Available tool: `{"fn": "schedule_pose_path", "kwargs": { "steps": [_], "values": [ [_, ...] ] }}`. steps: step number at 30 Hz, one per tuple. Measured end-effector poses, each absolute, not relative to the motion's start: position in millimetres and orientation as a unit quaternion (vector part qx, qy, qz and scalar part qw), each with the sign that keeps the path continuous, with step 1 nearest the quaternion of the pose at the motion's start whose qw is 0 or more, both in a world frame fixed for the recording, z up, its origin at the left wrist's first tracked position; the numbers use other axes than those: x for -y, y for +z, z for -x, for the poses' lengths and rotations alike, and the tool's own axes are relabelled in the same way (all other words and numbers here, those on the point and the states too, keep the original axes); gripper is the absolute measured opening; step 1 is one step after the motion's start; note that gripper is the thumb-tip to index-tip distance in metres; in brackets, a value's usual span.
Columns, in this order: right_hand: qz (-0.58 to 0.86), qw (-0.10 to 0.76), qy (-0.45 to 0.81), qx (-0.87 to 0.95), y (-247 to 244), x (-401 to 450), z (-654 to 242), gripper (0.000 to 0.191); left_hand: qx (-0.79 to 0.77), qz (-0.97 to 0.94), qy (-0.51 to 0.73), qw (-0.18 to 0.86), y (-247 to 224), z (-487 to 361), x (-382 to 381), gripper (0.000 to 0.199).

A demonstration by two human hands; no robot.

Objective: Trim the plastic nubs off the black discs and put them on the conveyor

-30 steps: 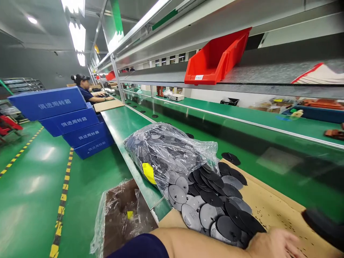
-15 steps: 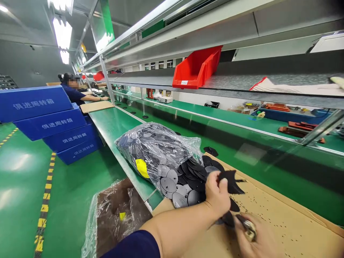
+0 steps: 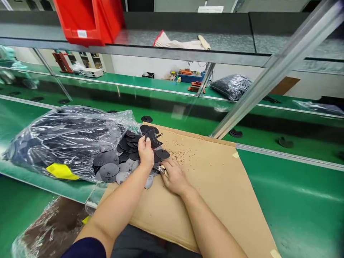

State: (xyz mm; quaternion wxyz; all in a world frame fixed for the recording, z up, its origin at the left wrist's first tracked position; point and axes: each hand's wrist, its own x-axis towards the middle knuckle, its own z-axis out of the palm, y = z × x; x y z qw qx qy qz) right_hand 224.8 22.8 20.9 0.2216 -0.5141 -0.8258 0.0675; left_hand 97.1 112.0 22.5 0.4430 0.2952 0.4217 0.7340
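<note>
My left hand (image 3: 146, 154) is closed on a few stacked black curved plastic pieces (image 3: 153, 139), holding them up over the cardboard sheet (image 3: 215, 179). To its right, my right hand (image 3: 175, 177) is curled round a small shiny metal hand tool (image 3: 161, 169), mostly hidden by the fingers, so its exact kind is unclear. A dark oval disc (image 3: 162, 154) lies just beyond the right fingertips. Many round black and grey plastic discs (image 3: 109, 170) spill from a clear plastic bag (image 3: 67, 132) on the left towards my hands.
Tiny dark crumbs (image 3: 178, 152) are scattered on the cardboard. A slanted metal post (image 3: 242, 93) rises behind it. A red bin (image 3: 91, 25) and a white glove (image 3: 178, 42) lie on the shelf above. Below the bench at left is a plastic-lined box (image 3: 51, 229).
My view has swung right, so the co-worker and the blue crates are out of sight. My left hand still holds the black pieces; my right hand and tool have come up beside it.
</note>
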Motion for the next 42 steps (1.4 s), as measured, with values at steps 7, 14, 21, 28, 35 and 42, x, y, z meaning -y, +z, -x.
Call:
{"fn": "schedule_pose_path", "kwargs": {
  "steps": [7,14,21,28,35,42],
  "values": [
    [0.692,0.161,0.111,0.695,31,-30,-258,0.022,-0.419,-0.296,0.684,0.518,26,-102,-106,0.034],
    [0.7,0.139,0.108,0.692,28,-28,-257,0.021,-0.397,-0.307,0.628,0.595,32,-109,-96,0.041],
    [0.689,0.137,0.08,0.708,29,-25,-252,0.011,-0.366,-0.322,0.591,0.643,32,-110,-91,0.048],
    [0.653,0.39,0.218,0.611,31,-28,-259,0.015,-0.348,-0.327,0.596,0.645,32,-111,-90,0.049],
    [0.403,0.562,0.648,0.32,32,-30,-255,0.015,-0.296,-0.386,0.539,0.688,33,-113,-79,0.047],
    [0.436,0.592,0.612,0.29,27,-33,-252,0.025,-0.297,-0.402,0.553,0.667,23,-115,-79,0.054]
  ]
}}
